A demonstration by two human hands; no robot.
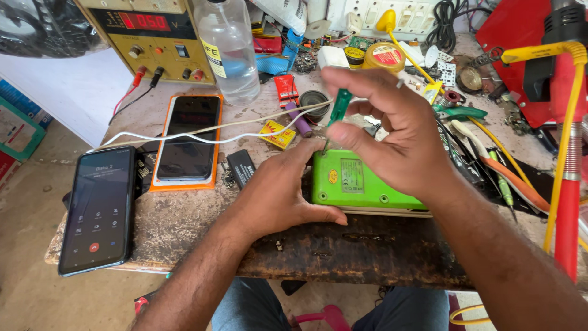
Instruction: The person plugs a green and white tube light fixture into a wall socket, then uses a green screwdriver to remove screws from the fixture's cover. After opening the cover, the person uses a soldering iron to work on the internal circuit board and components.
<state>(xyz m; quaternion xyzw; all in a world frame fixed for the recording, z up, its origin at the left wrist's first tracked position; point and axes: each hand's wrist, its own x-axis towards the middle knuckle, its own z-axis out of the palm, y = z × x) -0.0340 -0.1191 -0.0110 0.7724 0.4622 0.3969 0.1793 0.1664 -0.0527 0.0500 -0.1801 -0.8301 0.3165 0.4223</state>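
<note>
My right hand [392,138] pinches a green-handled screwdriver [337,110] between thumb and fingers, shaft upright, tip down at the far left corner of a green case [355,181]. The case lies flat on the worktop [184,214], just right of centre, a pale layer showing under its near edge. My left hand [285,193] is closed against the case's left side, thumb along the near edge, fingers curled at the far corner beside the screwdriver tip. Left of that hand, a small black battery [241,167] lies on the worktop. Further left, a dark phone [188,138] rests in an orange frame, screen off. At the near left corner a second phone [98,208] overhangs the edge, screen lit with round icons. A white cable [208,138] runs across the dark phone toward the centre. At the far left stands a yellow power supply [150,37] with a red digit display, red and black leads plugged in below. Beside it, a clear plastic bottle [228,52]. Behind my right hand: a purple cell [298,119], a small round speaker [314,101], a yellow tin [384,57]. At the right, a red stand [566,208] with a yellow cable [566,110] looped over it, and an orange tool [511,178] lying beside thin green probes.
</note>
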